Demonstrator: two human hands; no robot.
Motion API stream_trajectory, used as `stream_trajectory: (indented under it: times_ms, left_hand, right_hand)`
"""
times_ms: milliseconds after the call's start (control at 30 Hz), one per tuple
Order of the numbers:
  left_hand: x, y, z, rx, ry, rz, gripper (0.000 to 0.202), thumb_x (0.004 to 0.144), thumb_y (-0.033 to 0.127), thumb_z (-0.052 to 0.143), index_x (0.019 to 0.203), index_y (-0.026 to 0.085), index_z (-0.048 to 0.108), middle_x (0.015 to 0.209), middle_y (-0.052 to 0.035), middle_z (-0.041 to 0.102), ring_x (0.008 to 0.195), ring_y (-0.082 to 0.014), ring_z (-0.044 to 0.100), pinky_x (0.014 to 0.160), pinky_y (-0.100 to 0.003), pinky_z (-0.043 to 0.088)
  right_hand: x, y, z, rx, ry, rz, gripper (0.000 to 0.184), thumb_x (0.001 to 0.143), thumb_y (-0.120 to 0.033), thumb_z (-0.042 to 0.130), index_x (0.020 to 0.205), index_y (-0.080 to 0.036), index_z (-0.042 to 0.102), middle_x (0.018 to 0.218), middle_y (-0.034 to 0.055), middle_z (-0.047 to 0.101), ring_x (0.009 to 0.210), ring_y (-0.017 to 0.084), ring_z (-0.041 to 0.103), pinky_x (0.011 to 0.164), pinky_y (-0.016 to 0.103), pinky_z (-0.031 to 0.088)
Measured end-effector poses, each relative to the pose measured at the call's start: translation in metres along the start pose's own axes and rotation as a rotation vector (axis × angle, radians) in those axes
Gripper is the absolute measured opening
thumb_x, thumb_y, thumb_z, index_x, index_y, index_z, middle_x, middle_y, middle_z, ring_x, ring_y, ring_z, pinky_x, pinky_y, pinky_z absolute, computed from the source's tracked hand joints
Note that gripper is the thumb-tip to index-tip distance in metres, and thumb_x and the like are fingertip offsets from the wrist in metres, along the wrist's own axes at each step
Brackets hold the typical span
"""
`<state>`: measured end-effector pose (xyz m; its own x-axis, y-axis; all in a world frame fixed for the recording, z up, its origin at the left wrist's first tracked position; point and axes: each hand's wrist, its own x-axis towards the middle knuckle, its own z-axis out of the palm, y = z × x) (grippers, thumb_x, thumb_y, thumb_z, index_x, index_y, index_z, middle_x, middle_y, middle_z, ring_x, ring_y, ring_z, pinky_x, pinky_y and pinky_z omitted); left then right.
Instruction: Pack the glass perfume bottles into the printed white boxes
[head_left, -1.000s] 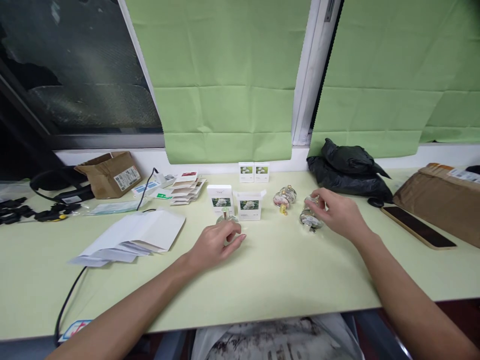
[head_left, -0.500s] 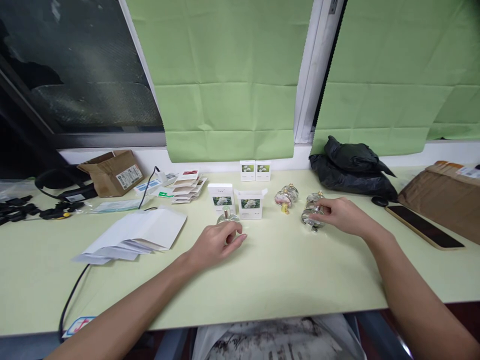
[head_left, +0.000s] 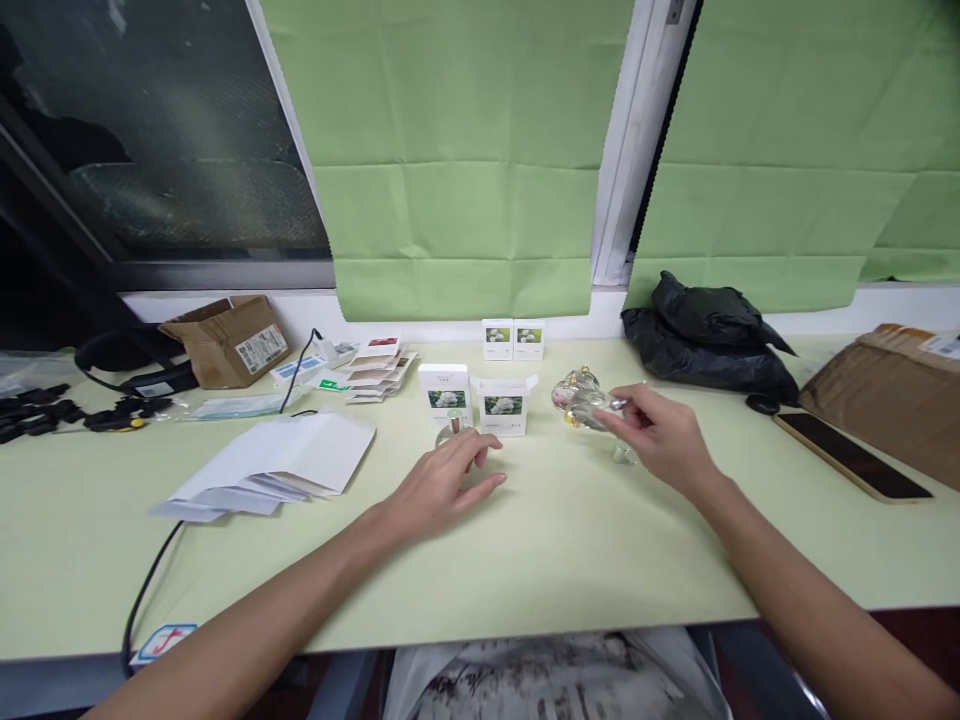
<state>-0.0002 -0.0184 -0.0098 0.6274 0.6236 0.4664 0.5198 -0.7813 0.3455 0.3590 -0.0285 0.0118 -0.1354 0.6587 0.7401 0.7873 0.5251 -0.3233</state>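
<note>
My right hand (head_left: 660, 435) pinches a clear glass bottle (head_left: 589, 408) and holds it a little above the green table (head_left: 525, 540), to the right of an open white box with a flower picture (head_left: 502, 406). Another ornate glass bottle (head_left: 570, 385) lies just behind the held one. My left hand (head_left: 450, 480) rests on the table with its fingers stretched out, touching a small round glass bottle (head_left: 448, 430) that stands in front of a closed white flower box (head_left: 445, 392).
Two more small flower boxes (head_left: 513, 339) stand at the wall. White envelopes (head_left: 277, 465), a stack of cards (head_left: 375, 366), a cardboard box (head_left: 225, 340) and cables lie left. A black bag (head_left: 705, 335), a phone (head_left: 851, 455) and a brown parcel (head_left: 892, 395) lie right.
My right hand has lifted a glass bottle off the table and carried it left toward the open box. My left hand has opened its fingers beside the small round bottle.
</note>
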Motion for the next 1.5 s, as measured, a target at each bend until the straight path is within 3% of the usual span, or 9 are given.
stream_trajectory:
  times_ms: [200, 300, 433, 733, 867, 1000, 1200, 1367, 1500]
  left_hand:
    - [0.005, 0.017, 0.003, -0.228, -0.121, -0.089, 0.064, 0.1, 0.046, 0.07, 0.156, 0.032, 0.041, 0.134, -0.0108, 0.063, 0.092, -0.0205, 0.064, 0.08, -0.035, 0.056]
    - [0.005, 0.017, 0.007, -0.264, -0.134, -0.135, 0.064, 0.098, 0.048, 0.071, 0.154, 0.031, 0.045, 0.125, -0.009, 0.067, 0.088, -0.0206, 0.064, 0.075, -0.034, 0.055]
    - [0.005, 0.015, 0.011, -0.264, -0.171, -0.158, 0.057, 0.098, 0.05, 0.072, 0.147, 0.027, 0.054, 0.102, -0.0049, 0.067, 0.085, -0.0211, 0.064, 0.07, -0.031, 0.051]
    - [0.007, 0.018, 0.013, -0.251, -0.16, -0.156, 0.031, 0.103, 0.05, 0.063, 0.116, 0.023, 0.065, 0.089, -0.001, 0.063, 0.076, -0.0174, 0.056, 0.067, -0.029, 0.044]
    - [0.006, 0.015, 0.014, -0.234, -0.17, -0.182, 0.032, 0.103, 0.051, 0.063, 0.115, 0.022, 0.066, 0.084, 0.0002, 0.062, 0.074, -0.0171, 0.056, 0.066, -0.029, 0.042]
    - [0.005, 0.013, 0.015, -0.228, -0.174, -0.182, 0.032, 0.102, 0.051, 0.063, 0.116, 0.022, 0.066, 0.082, 0.0002, 0.062, 0.074, -0.0179, 0.058, 0.065, -0.028, 0.042]
    - [0.003, 0.012, 0.016, -0.235, -0.17, -0.215, 0.037, 0.1, 0.054, 0.065, 0.118, 0.022, 0.066, 0.078, 0.0006, 0.062, 0.071, -0.0177, 0.057, 0.062, -0.028, 0.04]
    - [0.003, 0.013, 0.016, -0.245, -0.155, -0.194, 0.034, 0.1, 0.051, 0.066, 0.117, 0.022, 0.066, 0.078, 0.0006, 0.062, 0.07, -0.0174, 0.057, 0.062, -0.028, 0.04]
    - [0.003, 0.013, 0.017, -0.246, -0.159, -0.206, 0.034, 0.101, 0.051, 0.065, 0.116, 0.022, 0.066, 0.078, 0.0008, 0.061, 0.069, -0.0171, 0.057, 0.061, -0.028, 0.04]
  right_hand:
    - [-0.017, -0.039, 0.038, 0.194, -0.298, -0.164, 0.032, 0.104, -0.051, 0.064, 0.111, -0.02, 0.069, 0.069, -0.0026, 0.058, 0.061, 0.015, 0.054, 0.06, 0.028, 0.039]
    - [-0.023, -0.046, 0.047, 0.223, -0.413, -0.109, 0.036, 0.103, -0.056, 0.064, 0.113, -0.021, 0.068, 0.071, -0.002, 0.06, 0.063, 0.015, 0.054, 0.061, 0.028, 0.039]
    - [-0.025, -0.048, 0.051, 0.277, -0.421, -0.064, 0.039, 0.102, -0.059, 0.064, 0.113, -0.022, 0.068, 0.068, -0.0027, 0.057, 0.06, 0.015, 0.049, 0.06, 0.028, 0.037]
    - [-0.021, -0.061, 0.053, 0.335, -0.459, -0.043, 0.04, 0.102, -0.057, 0.064, 0.122, -0.023, 0.068, 0.076, -0.0014, 0.06, 0.064, 0.016, 0.052, 0.062, 0.028, 0.04]
    - [-0.015, -0.046, 0.038, 0.227, -0.404, -0.09, 0.037, 0.106, -0.051, 0.058, 0.128, -0.022, 0.065, 0.072, -0.0016, 0.06, 0.063, 0.016, 0.054, 0.063, 0.028, 0.04]
    - [-0.001, -0.012, -0.004, 0.035, -0.217, -0.018, 0.024, 0.104, -0.04, 0.053, 0.096, -0.021, 0.065, 0.068, 0.0001, 0.059, 0.059, 0.016, 0.052, 0.065, 0.03, 0.041]
    - [0.018, 0.022, -0.052, -0.063, -0.578, 0.184, 0.029, 0.098, -0.045, 0.056, 0.079, -0.024, 0.064, 0.062, -0.0012, 0.055, 0.057, 0.017, 0.047, 0.057, 0.029, 0.035]
    - [0.011, 0.035, -0.045, -0.091, -0.841, 0.256, 0.012, 0.084, -0.037, 0.067, 0.085, -0.025, 0.065, 0.07, -0.001, 0.066, 0.062, 0.02, 0.058, 0.057, 0.029, 0.035]
    - [0.003, 0.042, -0.034, -0.096, -0.89, 0.268, 0.009, 0.084, -0.033, 0.065, 0.083, -0.024, 0.064, 0.074, 0.0005, 0.068, 0.066, 0.021, 0.061, 0.06, 0.03, 0.037]
